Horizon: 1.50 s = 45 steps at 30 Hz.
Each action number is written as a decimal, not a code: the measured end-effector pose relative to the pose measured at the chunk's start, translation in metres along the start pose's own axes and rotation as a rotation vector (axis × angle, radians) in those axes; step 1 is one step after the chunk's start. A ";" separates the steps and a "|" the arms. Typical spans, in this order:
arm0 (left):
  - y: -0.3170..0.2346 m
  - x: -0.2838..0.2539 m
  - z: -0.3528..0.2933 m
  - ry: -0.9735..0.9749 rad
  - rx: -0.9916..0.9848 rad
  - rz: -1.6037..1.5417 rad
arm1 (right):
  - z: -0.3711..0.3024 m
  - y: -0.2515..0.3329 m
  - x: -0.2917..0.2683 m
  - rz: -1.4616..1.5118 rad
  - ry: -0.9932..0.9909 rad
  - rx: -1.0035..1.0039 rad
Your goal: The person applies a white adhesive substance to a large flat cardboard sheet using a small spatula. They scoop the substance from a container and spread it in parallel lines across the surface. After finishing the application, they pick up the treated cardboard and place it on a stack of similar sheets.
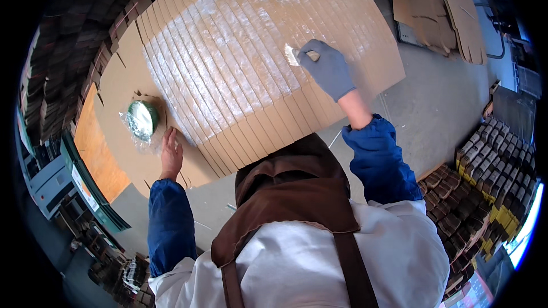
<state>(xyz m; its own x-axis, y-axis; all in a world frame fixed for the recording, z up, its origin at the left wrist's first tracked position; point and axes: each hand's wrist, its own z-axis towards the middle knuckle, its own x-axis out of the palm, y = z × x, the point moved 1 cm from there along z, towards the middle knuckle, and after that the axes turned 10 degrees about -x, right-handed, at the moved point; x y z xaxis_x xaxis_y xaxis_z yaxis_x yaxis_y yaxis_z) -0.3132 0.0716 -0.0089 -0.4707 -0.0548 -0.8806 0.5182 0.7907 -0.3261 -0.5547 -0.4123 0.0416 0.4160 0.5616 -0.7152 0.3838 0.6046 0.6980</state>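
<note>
Overlapping brown cardboard sheets (257,149) lie fanned out in front of me, with narrow strips showing between their edges. A shiny whitish wet coating (220,60) covers much of their middle. My right hand (330,73), in a grey glove, grips a brush (291,55) whose pale bristles touch the coated strips. My bare left hand (170,155) lies on the cardboard at the left, fingers stretched out and holding nothing. Just beyond its fingertips stands a green bowl (149,115) with clear plastic film (136,128) about it and white liquid inside.
An orange-brown board (98,142) is at the left, below tall dark stacks (74,45). Flattened cardboard (425,14) leans at the far right. Bundled stacks (496,159) stand on the grey floor (436,102) at the right.
</note>
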 end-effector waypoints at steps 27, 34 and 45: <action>0.007 0.018 -0.006 -0.215 -0.006 -0.064 | -0.054 -0.038 -0.065 -0.255 -0.032 -0.010; -0.013 0.012 -0.019 -0.192 -0.003 0.041 | -0.044 -0.043 -0.056 -0.354 -0.082 -0.029; 0.030 -0.001 -0.030 -0.225 -0.384 -1.567 | -0.012 0.039 -0.025 0.261 -0.125 0.031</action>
<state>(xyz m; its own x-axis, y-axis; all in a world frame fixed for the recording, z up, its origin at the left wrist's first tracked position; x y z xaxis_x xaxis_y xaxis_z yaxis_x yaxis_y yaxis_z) -0.3187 0.1133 -0.0075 -0.2103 -0.9625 0.1712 -0.5557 -0.0263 -0.8310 -0.5605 -0.3958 0.0865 0.6014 0.6208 -0.5030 0.2745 0.4307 0.8597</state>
